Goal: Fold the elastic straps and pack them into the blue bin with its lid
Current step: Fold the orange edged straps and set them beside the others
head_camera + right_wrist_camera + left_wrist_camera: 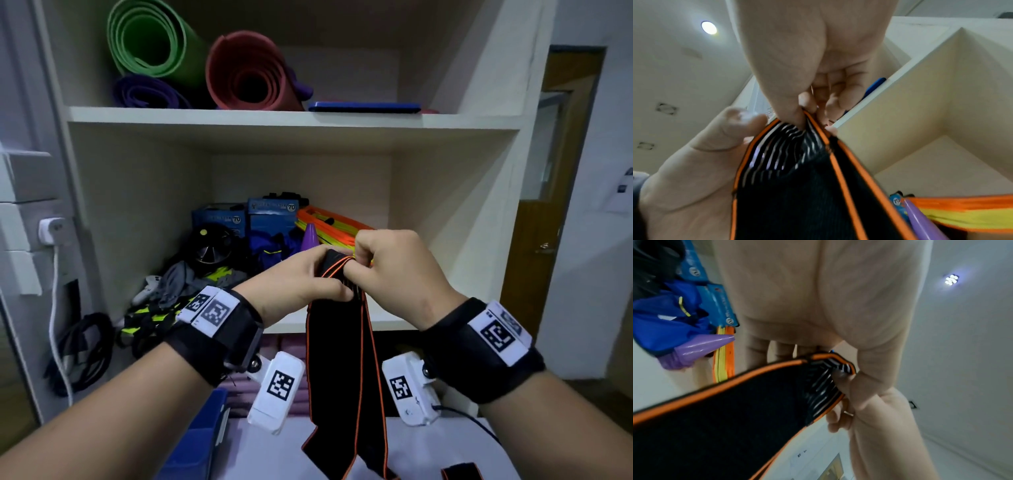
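Observation:
A black elastic strap (342, 359) with orange edging hangs doubled from both hands, in front of the middle shelf. Its lower ends reach the white table (274, 455). My left hand (325, 274) grips the fold at the top, thumb in front. My right hand (356, 262) pinches the same fold from the right. The right wrist view shows that pinch on the strap (797, 186), where its striped section bunches. In the left wrist view the strap (735, 410) runs under my palm. The blue bin (195, 445) stands at the lower left. A flat blue lid (364, 107) lies on the upper shelf.
Another black and orange strap piece (460, 471) lies at the table's bottom right. Rolled green (150, 37) and red mats (250, 72) fill the upper shelf. The middle shelf holds blue boxes, a purple cone (310, 238) and clothing. Cables hang at the left.

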Demonstrator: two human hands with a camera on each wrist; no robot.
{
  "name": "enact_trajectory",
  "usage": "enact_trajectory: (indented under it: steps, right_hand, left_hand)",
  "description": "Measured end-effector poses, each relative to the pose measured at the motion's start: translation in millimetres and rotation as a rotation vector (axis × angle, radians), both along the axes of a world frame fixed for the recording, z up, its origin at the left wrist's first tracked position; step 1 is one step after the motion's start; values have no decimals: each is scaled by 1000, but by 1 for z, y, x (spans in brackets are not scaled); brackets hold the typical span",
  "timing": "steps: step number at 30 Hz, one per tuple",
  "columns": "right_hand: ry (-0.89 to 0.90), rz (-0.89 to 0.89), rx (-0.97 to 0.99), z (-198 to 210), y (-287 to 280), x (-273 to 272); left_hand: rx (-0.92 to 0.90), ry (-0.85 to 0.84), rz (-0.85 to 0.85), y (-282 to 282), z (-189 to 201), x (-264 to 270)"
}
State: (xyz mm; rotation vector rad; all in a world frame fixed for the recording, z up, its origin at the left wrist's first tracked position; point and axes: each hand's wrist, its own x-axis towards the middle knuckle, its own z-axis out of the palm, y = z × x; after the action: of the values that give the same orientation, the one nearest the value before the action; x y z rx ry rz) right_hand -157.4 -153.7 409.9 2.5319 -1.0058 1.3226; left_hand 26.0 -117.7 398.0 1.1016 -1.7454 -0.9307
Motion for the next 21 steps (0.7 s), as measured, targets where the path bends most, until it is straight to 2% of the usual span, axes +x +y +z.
enact_trajectory:
  steps: [3, 5, 9, 12, 18, 21]
  right_hand:
    - [131, 5, -44, 10, -1, 3]
    - [135, 24, -34, 15, 0, 6]
    - [-13, 226, 277, 24, -1, 0]
    - [12, 299, 385, 27, -2, -3]
    - [91, 270, 239, 25, -1, 7]
    - [36, 262, 200, 20, -2, 13]
  left_hand:
    - [-178, -158, 180, -3, 1, -2]
    - [-289, -243, 286, -6, 0, -3]
    - [-309, -138, 328, -7, -4, -2]
    - [-240, -13, 269, -3, -4, -3]
    - [-112, 235, -28, 1, -7, 0]
    - [-10, 420, -162, 0, -18, 4]
